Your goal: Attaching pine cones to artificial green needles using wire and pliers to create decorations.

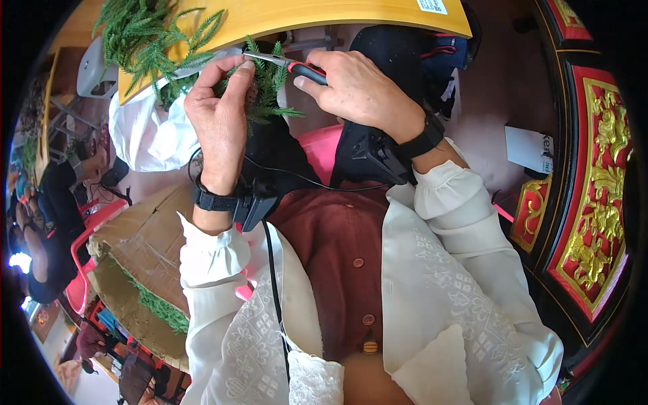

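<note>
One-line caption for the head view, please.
Left hand pinches a green leafy sprig while the right hand closes red-handled scissors on it, beside a yellow table.

At the top of the frame the yellow surface (351,17) closes off the way forward, its edge just beyond both hands. Green sprigs (145,40) crowd the upper left, with a white cloth (145,138) below them. The cardboard sheet (145,243) blocks the lower left. Open floor (496,101) lies at upper right, bounded by the red and gold carved panel (594,202) along the right edge.
</note>
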`<state>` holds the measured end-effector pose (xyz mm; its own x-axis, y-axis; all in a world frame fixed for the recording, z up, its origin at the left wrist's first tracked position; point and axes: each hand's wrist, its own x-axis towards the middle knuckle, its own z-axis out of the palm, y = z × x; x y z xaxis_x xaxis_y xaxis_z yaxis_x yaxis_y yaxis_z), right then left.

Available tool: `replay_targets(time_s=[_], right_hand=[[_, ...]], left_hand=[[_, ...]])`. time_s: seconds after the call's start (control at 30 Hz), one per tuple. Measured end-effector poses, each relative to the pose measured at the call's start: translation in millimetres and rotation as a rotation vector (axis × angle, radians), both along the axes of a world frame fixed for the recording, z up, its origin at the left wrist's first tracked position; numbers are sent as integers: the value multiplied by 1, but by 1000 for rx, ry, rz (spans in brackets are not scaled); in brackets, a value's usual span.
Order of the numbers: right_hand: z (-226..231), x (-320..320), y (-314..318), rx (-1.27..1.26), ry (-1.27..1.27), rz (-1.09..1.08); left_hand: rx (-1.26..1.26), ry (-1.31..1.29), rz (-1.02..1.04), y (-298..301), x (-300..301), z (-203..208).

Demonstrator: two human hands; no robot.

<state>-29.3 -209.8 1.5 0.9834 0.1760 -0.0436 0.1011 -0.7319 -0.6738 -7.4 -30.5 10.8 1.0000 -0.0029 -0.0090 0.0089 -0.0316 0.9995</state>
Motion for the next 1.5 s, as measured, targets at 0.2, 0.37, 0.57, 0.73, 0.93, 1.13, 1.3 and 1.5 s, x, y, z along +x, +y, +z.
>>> replay_targets(time_s=[0.2,0.37,0.57,0.73,0.93,1.13,1.3,1.5], right_hand=[[-3,1,1,23,-26,20],[-4,1,4,20,-36,8],[-3,9,8,-149,-60,-68],[-28,16,25,-543,-510,-166],[-5,22,38,-1024,-572,-102],[23,10,18,-741,-712,-168],[46,-14,-5,-155,-130,-149],[57,-20,-24,4,57,8]], left_hand=[[21,8,4,-1,-2,1],[2,19,-9,0,-1,2],[-178,304,-40,14,14,-11],[-336,598,-136,28,27,-34],[-186,384,-199,22,26,-48],[-173,110,-108,11,22,-28],[-157,-108,-59,-3,9,-4],[-75,-284,-66,-30,-25,24]])
